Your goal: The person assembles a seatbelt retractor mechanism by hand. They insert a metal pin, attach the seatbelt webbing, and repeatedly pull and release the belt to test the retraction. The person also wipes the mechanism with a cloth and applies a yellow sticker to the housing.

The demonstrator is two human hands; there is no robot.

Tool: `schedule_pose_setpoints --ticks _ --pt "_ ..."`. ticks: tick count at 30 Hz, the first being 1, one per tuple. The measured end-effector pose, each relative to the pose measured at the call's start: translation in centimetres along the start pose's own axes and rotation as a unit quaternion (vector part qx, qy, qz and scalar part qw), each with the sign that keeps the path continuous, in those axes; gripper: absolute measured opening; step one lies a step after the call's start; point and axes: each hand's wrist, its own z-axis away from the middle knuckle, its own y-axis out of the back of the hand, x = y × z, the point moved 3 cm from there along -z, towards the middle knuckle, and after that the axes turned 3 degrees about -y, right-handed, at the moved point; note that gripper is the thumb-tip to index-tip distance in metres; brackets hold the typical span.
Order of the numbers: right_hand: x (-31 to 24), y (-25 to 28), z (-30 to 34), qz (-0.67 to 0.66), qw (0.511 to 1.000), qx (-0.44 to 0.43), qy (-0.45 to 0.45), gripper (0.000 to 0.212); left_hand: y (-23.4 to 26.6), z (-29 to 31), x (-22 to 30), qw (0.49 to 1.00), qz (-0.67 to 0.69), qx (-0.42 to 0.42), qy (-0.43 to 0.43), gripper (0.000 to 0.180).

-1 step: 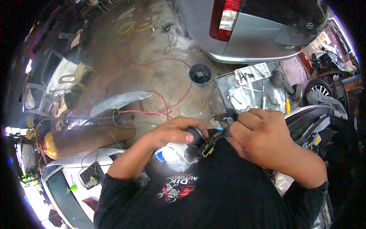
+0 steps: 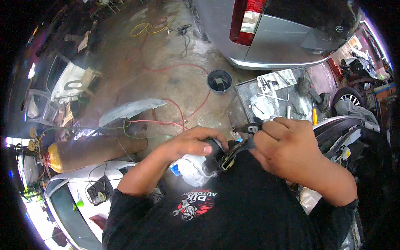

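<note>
My left hand (image 2: pixel 189 143) is closed around a black car part with a rounded housing (image 2: pixel 214 150), held in front of my chest. A yellowish metal bracket (image 2: pixel 228 161) shows on its side nearest my shirt. My right hand (image 2: pixel 282 146) is in a fist on a dark, flat piece (image 2: pixel 246 145) that reaches toward the housing; whether the two are joined, I cannot tell. Past its knuckles juts a black end with a pale fitting (image 2: pixel 252 128). Below my left hand is a white, crumpled-looking thing with a blue spot (image 2: pixel 192 171), partly hidden by the hand.
A grey work surface (image 2: pixel 246 93) ahead right bears a white tool tray (image 2: pixel 264 79), a hex key (image 2: pixel 273 96) and an orange-handled screwdriver (image 2: pixel 314 116). Beside it stands a black bucket (image 2: pixel 219 91). Red hoses (image 2: pixel 175 66) cross the floor; a gas cylinder (image 2: pixel 96 154) lies left, a silver car (image 2: pixel 279 46) ahead.
My right hand and the black end beyond its knuckles have shifted very slightly to the right. The left hand looks the same.
</note>
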Motion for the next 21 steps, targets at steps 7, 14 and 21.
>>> schedule_pose_setpoints --ticks 7,14,21 --pt "-0.5 -0.5 0.5 -0.04 0.997 -0.057 0.021 0.025 0.1 0.1 -0.5 0.997 0.071 0.032 -0.025 0.121" --pt "-0.1 -1.7 1.1 -0.047 0.996 -0.069 0.016 0.028 0.7 1.7 1.0 0.995 -0.029 -0.077 -0.048 0.129" --pt "-0.3 -2.4 0.7 -0.058 0.996 -0.069 0.024 0.03 0.9 2.3 0.2 0.995 -0.078 -0.054 -0.041 0.124"
